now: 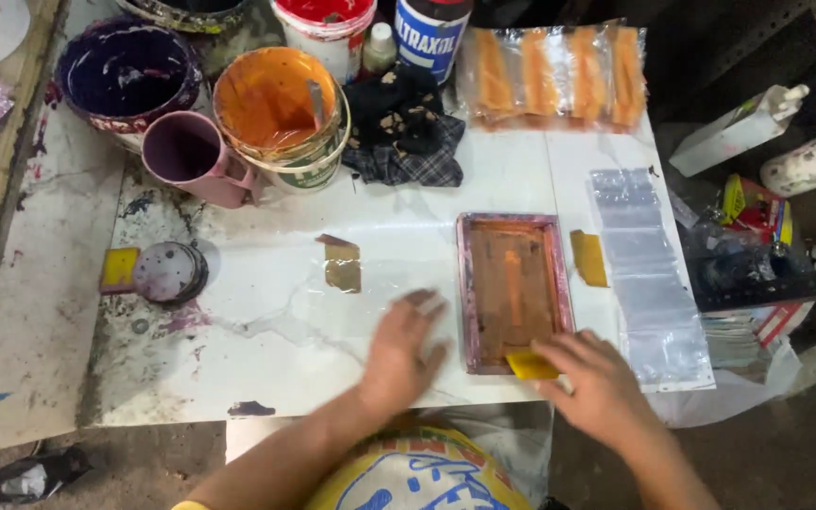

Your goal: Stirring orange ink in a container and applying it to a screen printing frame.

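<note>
A white, paint-stained worktable (266,321) carries a small rectangular printing screen with a pink frame and orange-stained mesh (512,288), lying flat right of centre. The left hand (403,354) rests palm-down, fingers spread, on the tabletop just left of the frame. The right hand (597,382) pinches a small yellow squeegee (531,365) at the frame's near edge.

An orange paint bucket (280,113) stands beside a mauve mug (191,156) and a dark rag (403,127).
</note>
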